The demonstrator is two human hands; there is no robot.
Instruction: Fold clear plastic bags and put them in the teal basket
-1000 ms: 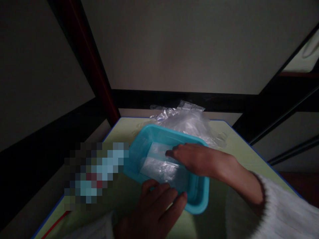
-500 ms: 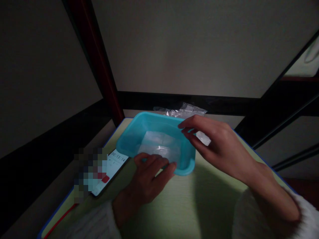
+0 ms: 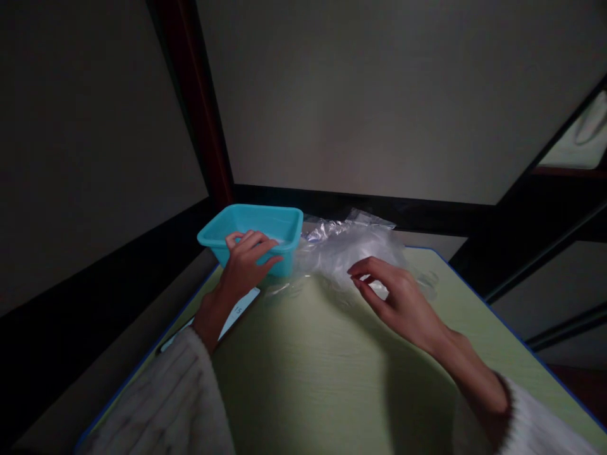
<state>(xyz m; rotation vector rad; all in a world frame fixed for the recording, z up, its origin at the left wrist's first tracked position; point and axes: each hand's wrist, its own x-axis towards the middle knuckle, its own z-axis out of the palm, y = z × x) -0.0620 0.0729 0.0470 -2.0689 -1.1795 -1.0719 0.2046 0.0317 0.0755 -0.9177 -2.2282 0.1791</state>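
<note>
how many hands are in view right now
2: the left hand at the near rim of the turquoise tub, and the right hand, fingers curled, in front of the clear plastic.

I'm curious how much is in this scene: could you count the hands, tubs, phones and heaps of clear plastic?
Hands: 2 (left hand, right hand)
Tub: 1
Phone: 1
Plastic heap: 1
Total: 5
</note>
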